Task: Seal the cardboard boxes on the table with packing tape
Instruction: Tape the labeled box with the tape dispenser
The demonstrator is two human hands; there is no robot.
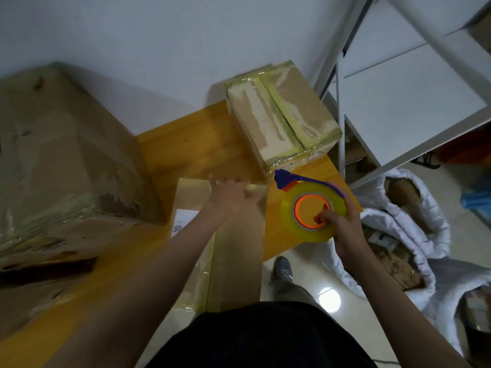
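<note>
We're mid-seal on the flat box [233, 248] lying on the counter [186, 144] in front of us: left hand [228, 197] flat-fingered, pressing tape at its far end, right hand [342, 224] gripping the tape roll [313, 211] just right of the box, so next we'd judge a clean tear.

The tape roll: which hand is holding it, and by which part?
The right hand holds the tape roll, fingers hooked into its orange core. The left hand holds nothing; it presses flat on the long box.
</note>
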